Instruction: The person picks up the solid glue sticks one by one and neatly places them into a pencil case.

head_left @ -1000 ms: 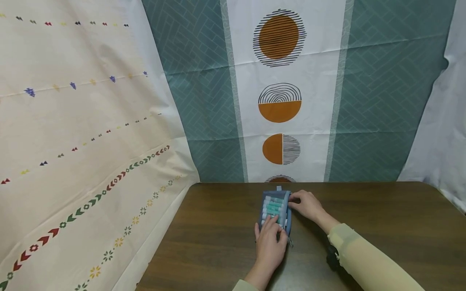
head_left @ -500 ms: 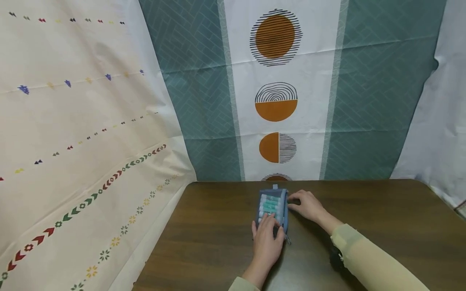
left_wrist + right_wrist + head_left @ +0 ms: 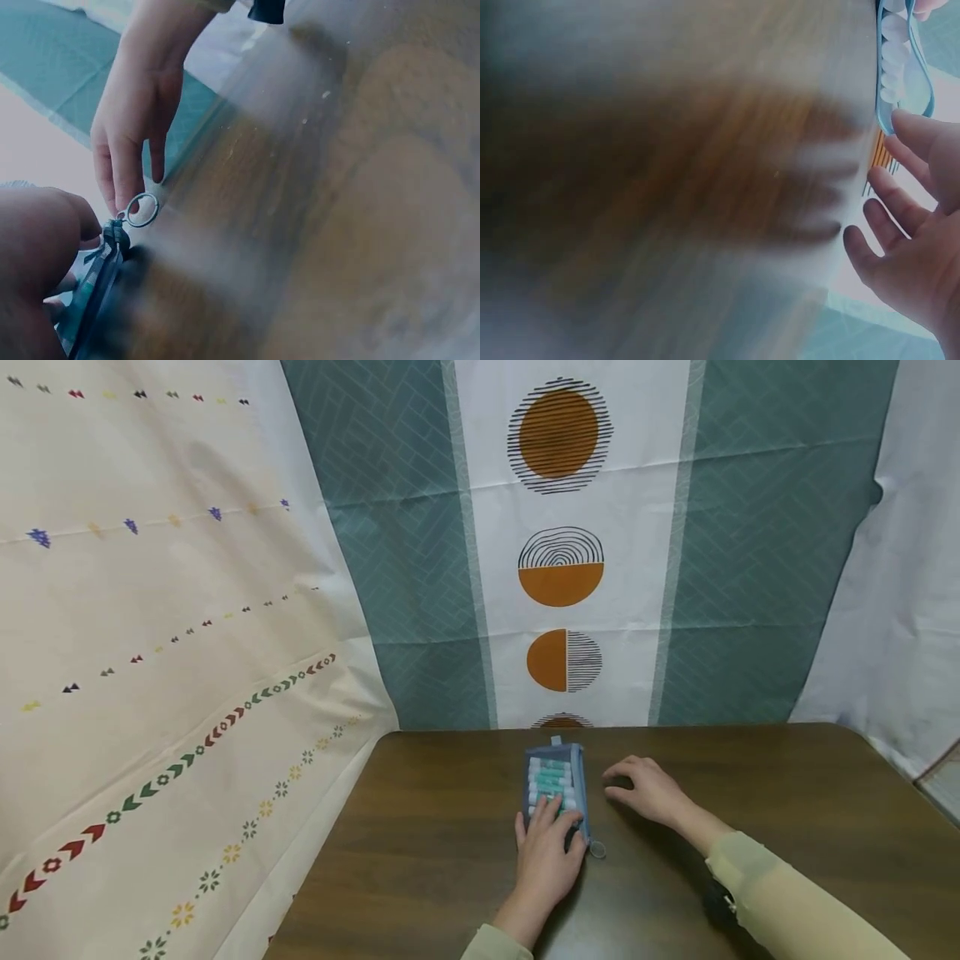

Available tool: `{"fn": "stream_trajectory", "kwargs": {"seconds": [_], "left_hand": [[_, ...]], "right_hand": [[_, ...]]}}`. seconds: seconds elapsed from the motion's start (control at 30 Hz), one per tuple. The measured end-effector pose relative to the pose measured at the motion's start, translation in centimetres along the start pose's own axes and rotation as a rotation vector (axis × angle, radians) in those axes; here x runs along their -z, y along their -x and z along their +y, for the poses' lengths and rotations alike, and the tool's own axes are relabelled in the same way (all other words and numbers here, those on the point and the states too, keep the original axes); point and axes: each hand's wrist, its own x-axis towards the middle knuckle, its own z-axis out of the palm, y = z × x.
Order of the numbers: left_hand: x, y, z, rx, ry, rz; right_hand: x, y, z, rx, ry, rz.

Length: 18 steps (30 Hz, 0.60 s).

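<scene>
A blue zip pouch [image 3: 581,777] with a see-through front lies on the table, several white-and-green cylinders [image 3: 550,772] lined up inside it. In the right wrist view its long zip side gapes, showing the cylinders' round white ends [image 3: 894,54]. My left hand [image 3: 546,856] rests across the lower half of the pouch, fingers spread over the front and thumb at the right edge. A metal ring [image 3: 597,850] hangs at the lower right corner. My right hand [image 3: 647,789] hovers just right of the pouch, fingers loosely bent and holding nothing.
The dark wooden table [image 3: 420,835] ends at a back edge just beyond the pouch. A patterned cloth [image 3: 558,677] hangs behind it, and a cream cloth [image 3: 187,693] hangs along the left side.
My right hand has let go of the pouch's right edge and drawn off to the right. The left hand stays on the pouch, and the ring now shows more fully.
</scene>
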Motion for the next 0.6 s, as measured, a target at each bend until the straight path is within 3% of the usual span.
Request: {"fn": "stream_trajectory", "kwargs": {"seconds": [0.37,0.6], "left_hand": [[0.7,0.0,0.9,-0.047,-0.126,-0.055],[1.5,-0.3,0.9,-0.055,-0.135,-0.089]], "right_hand": [[1.0,2.1,-0.5,0.031,0.059,-0.011],[1.3,4.1,-1.4,0.057,0.090,0.013]]}}
